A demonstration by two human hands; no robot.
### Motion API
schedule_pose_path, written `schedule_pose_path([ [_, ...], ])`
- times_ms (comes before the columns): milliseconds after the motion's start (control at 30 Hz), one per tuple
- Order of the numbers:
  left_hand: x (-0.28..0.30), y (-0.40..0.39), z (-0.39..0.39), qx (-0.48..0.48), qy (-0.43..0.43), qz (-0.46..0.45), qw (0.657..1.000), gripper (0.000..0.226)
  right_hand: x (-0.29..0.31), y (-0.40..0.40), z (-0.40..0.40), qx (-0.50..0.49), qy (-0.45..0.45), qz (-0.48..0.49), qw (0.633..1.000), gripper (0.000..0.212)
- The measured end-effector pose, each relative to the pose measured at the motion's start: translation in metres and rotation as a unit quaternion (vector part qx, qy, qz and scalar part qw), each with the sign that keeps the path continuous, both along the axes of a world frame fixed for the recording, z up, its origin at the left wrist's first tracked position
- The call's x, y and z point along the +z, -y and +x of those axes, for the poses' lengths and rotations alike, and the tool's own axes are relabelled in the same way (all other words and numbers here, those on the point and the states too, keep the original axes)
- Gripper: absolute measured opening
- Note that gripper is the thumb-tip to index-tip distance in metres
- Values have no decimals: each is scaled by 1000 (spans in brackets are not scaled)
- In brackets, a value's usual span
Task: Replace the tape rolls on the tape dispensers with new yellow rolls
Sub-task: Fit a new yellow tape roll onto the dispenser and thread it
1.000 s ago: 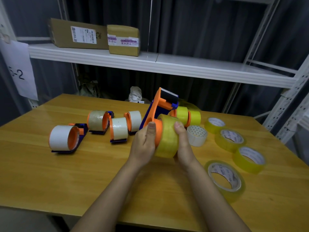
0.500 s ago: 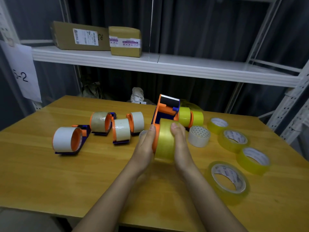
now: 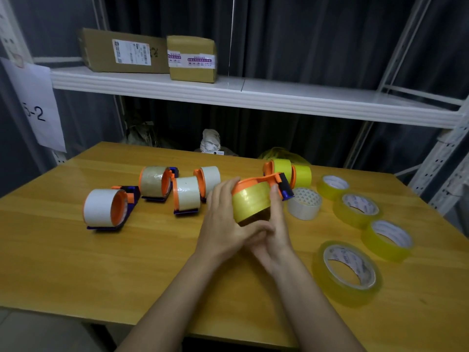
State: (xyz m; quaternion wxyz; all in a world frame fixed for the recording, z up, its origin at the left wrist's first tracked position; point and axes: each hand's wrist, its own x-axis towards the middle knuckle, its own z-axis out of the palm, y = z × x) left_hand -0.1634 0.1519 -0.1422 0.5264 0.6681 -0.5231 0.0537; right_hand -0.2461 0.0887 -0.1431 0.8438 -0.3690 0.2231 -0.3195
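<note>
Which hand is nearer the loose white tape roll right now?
Right. The right hand grips the held dispenser's yellow roll, its fingers just left of the white roll. The left hand holds the dispenser's far side, farther away.

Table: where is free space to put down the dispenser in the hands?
Bare wood on the table lies near the front edge, left of the arms. The right side is crowded with yellow rolls; the back row holds dispensers.
</note>
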Motion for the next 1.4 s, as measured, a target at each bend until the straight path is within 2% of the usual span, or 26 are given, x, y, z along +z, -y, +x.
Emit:
schedule_pose_path([
  [67, 4, 2, 9, 37, 49, -57, 996, 94, 7, -1, -9, 49, -58, -66, 995, 85],
  [100, 7, 3, 12, 47, 60, -75, 994, 92, 10, 0, -14, 42, -114, -127, 984, 84],
  [133, 10, 4, 16, 50, 63, -83, 993, 90, 10, 3, -19, 5, -187, -214, 959, 82],
  [167, 13, 4, 19, 47, 62, -82, 994, 90, 7, 8, -24, -65, -253, -320, 911, 77],
  [200, 14, 4, 22, 44, 64, -75, 994, 91, 5, 11, -30, -169, -277, -434, 840, 71],
  [233, 14, 5, 24, 38, 69, -68, 995, 91, 4, 15, -35, -268, -259, -524, 766, 61],
  [267, 14, 5, 26, 31, 80, -64, 994, 91, 6, 19, -38, -338, -223, -577, 709, 50],
  [300, 14, 5, 26, 23, 95, -66, 993, 90, 11, 22, -37, -362, -191, -607, 681, 43],
  [333, 13, 6, 24, 14, 111, -71, 991, 89, 15, 25, -33, -348, -164, -624, 680, 43],
  [433, 12, 7, 13, -7, 151, -103, 983, 86, 28, 28, -19, -241, -121, -622, 735, 46],
  [467, 12, 6, 10, -10, 158, -115, 981, 85, 27, 27, -16, -233, -112, -621, 740, 46],
  [667, 19, -3, 7, -3, 196, -165, 967, 83, 21, 22, -16, -297, -48, -629, 717, 53],
  [900, 26, -7, 5, -10, 187, -163, 969, 79, 26, 20, -17, -277, -49, -616, 736, 52],
  [1033, 24, -6, 4, -11, 191, -162, 968, 78, 28, 16, -19, -289, -45, -616, 731, 52],
  [1100, 27, -4, 5, -12, 163, -134, 978, 84, 26, 19, -16, -276, -73, -571, 770, 53],
  [1133, 30, -2, 5, -27, 110, -112, 987, 89, 23, 25, -12, -269, -105, -523, 802, 55],
  [1200, 31, 0, 5, -87, -70, -72, 991, 101, 13, 36, -6, -250, -158, -384, 874, 59],
  [1233, 30, 2, 7, -99, -139, -54, 984, 107, 7, 40, -4, -234, -153, -295, 913, 61],
  [1267, 27, 4, 8, -84, -172, -37, 981, 112, 2, 43, -3, -211, -134, -213, 945, 62],
  [1333, 23, 6, 8, -39, -180, 9, 983, 112, -4, 44, -4, -175, -96, -138, 970, 62],
  [1400, 20, 10, 8, -9, -179, 36, 983, 93, -3, 42, -3, -159, -83, -139, 974, 63],
])
